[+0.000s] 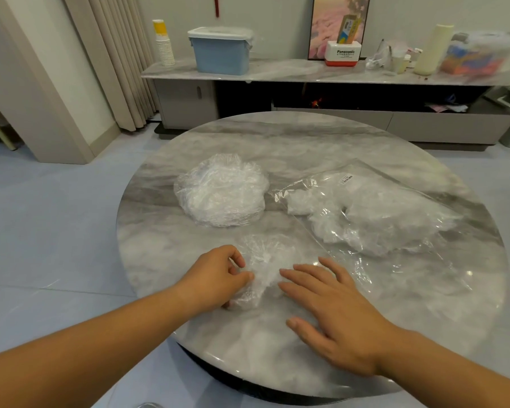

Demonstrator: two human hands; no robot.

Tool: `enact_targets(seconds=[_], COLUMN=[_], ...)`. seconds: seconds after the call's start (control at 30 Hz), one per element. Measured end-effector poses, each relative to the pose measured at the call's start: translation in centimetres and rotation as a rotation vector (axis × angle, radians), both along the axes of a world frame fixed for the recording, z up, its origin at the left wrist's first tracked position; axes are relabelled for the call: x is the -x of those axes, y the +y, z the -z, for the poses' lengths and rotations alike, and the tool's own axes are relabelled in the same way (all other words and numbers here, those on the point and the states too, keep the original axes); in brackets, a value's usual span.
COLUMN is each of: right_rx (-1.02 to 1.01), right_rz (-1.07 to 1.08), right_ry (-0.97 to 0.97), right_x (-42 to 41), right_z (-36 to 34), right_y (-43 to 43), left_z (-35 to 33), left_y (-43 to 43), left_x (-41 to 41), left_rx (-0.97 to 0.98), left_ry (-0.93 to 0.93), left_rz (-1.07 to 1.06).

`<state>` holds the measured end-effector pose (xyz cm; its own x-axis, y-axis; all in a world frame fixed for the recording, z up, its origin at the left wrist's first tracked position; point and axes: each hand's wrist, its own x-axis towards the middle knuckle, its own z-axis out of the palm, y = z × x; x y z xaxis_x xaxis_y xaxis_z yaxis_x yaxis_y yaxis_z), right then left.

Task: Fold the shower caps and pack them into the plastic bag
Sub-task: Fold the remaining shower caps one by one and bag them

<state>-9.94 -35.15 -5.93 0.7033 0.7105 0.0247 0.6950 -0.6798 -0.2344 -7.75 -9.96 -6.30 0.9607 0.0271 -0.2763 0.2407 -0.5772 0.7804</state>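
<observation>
Table (277,136) holds one cap pile (221,191), one bag (395,207), one cap (265,260)

Round marble table (277,136), beige curtains (112,54), sideboard (248,72)

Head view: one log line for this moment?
left hand: pinches crumpled clear plastic shower cap | right hand: flat, fingertips at cap | clear plastic bag: part-filled | heap of clear caps: loose

So it's just two bare arms here: the left forearm (86,343) and right forearm (454,387) are uncovered as far as they show. Left hand (215,278) and right hand (336,316) are bare too, nails short and plain.
</observation>
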Motion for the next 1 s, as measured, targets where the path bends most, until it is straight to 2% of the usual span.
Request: enact_targets(seconds=[0.1, 0.4, 0.57, 0.67, 0.77, 0.87, 1.0], right_rx=[0.047, 0.057, 0.038, 0.029, -0.139, -0.356, -0.402], right_rz=[0.015, -0.051, -0.033, -0.027, 0.087, 0.287, 0.402], right_ry=[0.130, 0.107, 0.075, 0.090, 0.141, 0.209, 0.336], right_x=[-0.3, 1.2, 1.3, 0.6, -0.9, -2.8, -5.2], right_z=[0.4, 0.4, 0.3, -0.2, -0.8, -1.6, -2.3], right_y=[-0.4, -1.1, -1.1, -0.3, 1.0, 2.3, 3.4], left_z=[-0.2, -0.6, -1.2, -0.9, -0.4, 0.1, 0.4], left_y=[0.3, 0.9, -0.3, -1.3, -1.7, -1.5, -1.3], left_x=[0.1, 0.6, 0.8, 1.0, 0.9, 0.8, 0.6], left_rx=[-0.006, -0.047, -0.330, -0.356, -0.470, -0.477, -0.460], left_ry=[0.009, 0.027, -0.081, -0.136, -0.143, -0.124, -0.105], left_rz=[0.001, -0.016, -0.034, -0.009, 0.010, -0.003, 0.020])
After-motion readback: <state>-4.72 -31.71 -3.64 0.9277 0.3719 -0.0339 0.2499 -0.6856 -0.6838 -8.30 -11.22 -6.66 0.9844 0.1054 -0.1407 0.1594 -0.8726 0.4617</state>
